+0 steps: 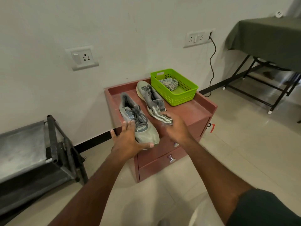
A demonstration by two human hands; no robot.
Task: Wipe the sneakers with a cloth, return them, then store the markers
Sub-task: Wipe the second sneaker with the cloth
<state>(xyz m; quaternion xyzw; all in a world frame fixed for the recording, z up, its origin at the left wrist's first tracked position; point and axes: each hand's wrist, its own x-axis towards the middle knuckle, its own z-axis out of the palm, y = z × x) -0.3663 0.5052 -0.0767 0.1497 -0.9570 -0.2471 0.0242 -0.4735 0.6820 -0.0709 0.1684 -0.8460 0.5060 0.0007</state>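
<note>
Both forearms reach in from the bottom edge toward a reddish bench [192, 110] with two drawers, set against the wall. On its top stands a green basket [180, 95] with a crumpled striped rag [169, 83] inside, at the far right corner. Beside the basket lies one grey sneaker [149, 95]; the other sneaker [138, 123] sits at the front left, toe overhanging the edge. Left hand [128, 141] cups that toe, fingers spread apart around it. Right hand [175, 126] has its fingers closed on a folded pale cloth [162, 117], which touches the heel of the far sneaker.
</note>
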